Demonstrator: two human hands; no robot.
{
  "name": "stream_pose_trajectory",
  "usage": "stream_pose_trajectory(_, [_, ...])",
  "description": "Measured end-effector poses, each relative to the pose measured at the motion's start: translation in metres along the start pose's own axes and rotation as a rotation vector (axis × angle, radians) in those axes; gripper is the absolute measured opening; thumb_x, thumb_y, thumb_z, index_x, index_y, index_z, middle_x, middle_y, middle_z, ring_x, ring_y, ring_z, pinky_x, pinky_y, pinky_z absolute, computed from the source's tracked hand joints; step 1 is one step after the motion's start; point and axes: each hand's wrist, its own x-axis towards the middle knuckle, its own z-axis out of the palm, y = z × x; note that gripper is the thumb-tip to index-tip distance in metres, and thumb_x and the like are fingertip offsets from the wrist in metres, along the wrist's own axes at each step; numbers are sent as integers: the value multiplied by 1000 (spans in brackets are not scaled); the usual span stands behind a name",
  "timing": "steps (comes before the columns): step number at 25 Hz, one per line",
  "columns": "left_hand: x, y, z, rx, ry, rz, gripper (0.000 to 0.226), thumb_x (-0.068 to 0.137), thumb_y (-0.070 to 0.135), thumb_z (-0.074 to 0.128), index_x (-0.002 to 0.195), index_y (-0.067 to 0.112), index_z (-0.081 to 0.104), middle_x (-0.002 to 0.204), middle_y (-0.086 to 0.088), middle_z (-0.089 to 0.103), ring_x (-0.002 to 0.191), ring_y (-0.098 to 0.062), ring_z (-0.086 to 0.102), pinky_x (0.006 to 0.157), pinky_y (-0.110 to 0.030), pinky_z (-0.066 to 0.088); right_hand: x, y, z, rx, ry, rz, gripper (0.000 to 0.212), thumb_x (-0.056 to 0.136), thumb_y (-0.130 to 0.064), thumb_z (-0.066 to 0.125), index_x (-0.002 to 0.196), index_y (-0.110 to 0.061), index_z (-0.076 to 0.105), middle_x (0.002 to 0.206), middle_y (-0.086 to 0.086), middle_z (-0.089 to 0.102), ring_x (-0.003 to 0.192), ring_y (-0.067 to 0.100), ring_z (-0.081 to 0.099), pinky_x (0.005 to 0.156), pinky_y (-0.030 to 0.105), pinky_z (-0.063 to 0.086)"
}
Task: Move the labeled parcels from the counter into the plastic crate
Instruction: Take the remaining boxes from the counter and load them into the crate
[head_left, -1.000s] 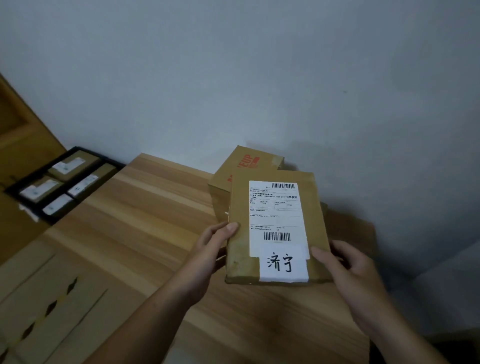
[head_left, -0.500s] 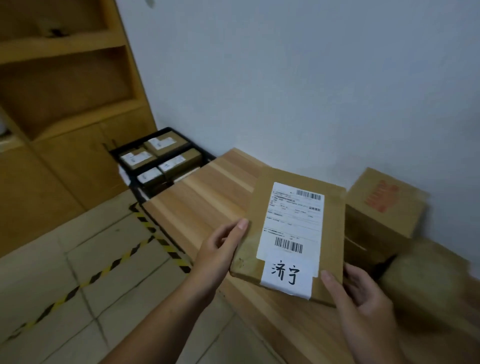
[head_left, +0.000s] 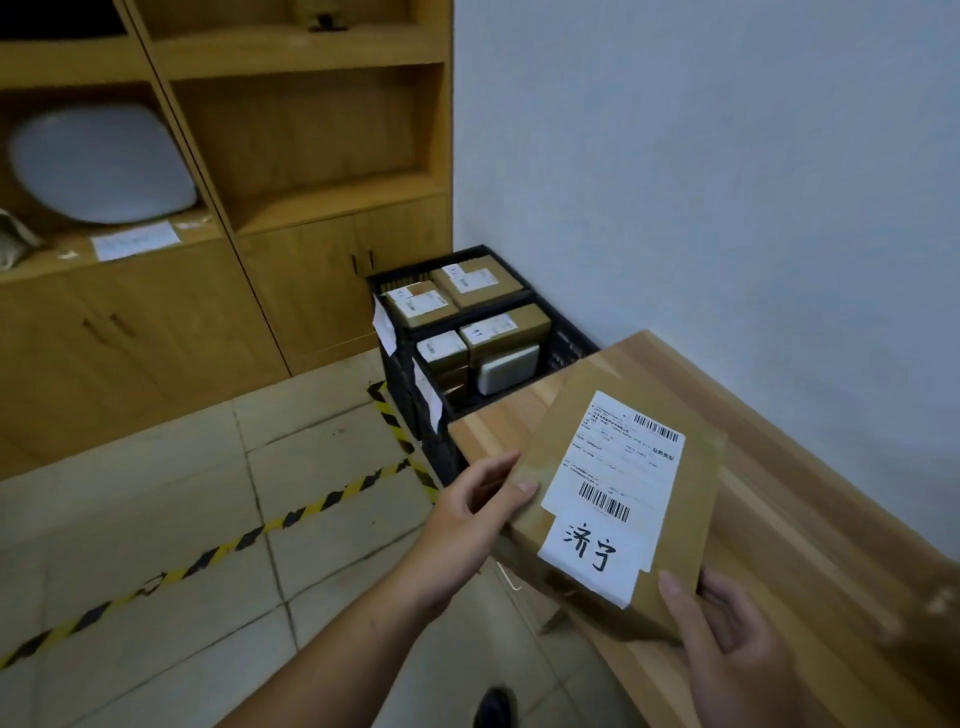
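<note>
I hold a flat brown parcel (head_left: 670, 525) with a white shipping label and a handwritten tag, lifted above the near end of the wooden counter (head_left: 789, 499). My left hand (head_left: 480, 504) grips its left edge, thumb on top. My right hand (head_left: 727, 639) grips its near right corner, thumb on top. Past the counter's far end, against the wall, a black plastic crate (head_left: 566, 343) stands on the floor, split in two sections and holding several labeled parcels (head_left: 478, 283).
A wooden shelf unit with cabinet doors (head_left: 291, 291) fills the left, with a pale cushion-like object (head_left: 104, 161) on a shelf. Yellow-black tape (head_left: 291, 519) runs across the tiled floor. A shoe tip (head_left: 493, 709) shows at the bottom edge.
The view has swung left toward the crate and shelves. The parcel has travelled with both hands along the counter toward the crate; the other boxes on the counter have left the view.
</note>
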Motion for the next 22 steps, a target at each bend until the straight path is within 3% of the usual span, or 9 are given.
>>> stream_pose_trajectory(3, [53,-1,-38,13,16,-35,26,90,52,67,116,57,63,109,39,64,97,19,59,66,-1,47,38,3,58,-21,-20,0,16,81,-23,83,94,-25,73,83,-16,78,76,-3,72,77,40,60])
stream_pose_trajectory(6, [113,6,-77,73,41,-57,26,90,55,65,114,62,61,111,38,63,98,18,59,68,-8,51,82,0,117,1,-70,51,18,82,-26,82,97,-27,73,86,-12,79,83,2,74,80,41,59])
stream_pose_trajectory(8, [146,20,-106,131,44,-89,27,89,58,65,116,60,61,113,35,64,100,16,60,76,-15,48,105,-10,156,8,-92,100,17,82,-21,82,95,-25,73,84,-9,79,80,4,74,78,32,60])
stream_pose_trajectory(10, [178,33,-135,186,44,-97,33,84,64,65,116,59,60,114,33,65,102,13,60,81,-20,47,126,-27,193,23,-110,115,18,80,-15,84,92,-23,73,83,-7,79,73,-1,73,67,18,57])
stream_pose_trajectory(11, [196,38,-150,195,48,-103,36,81,67,64,116,59,60,114,32,65,105,9,61,83,-23,47,136,-33,210,26,-116,120,20,78,-15,84,91,-24,73,83,-10,79,72,-3,72,63,17,55])
stream_pose_trajectory(17, [310,55,-209,206,17,-128,48,71,74,66,115,57,63,111,18,69,105,-9,67,85,-36,57,189,-59,305,-14,-53,188,25,76,-32,87,97,-31,73,87,-18,77,91,8,72,87,38,55])
stream_pose_trajectory(22, [442,52,-255,207,-131,-248,43,71,74,70,111,59,64,115,19,68,107,-8,66,94,-39,56,256,-73,406,68,108,337,28,80,-24,85,103,-26,68,101,-6,73,89,10,64,78,28,45])
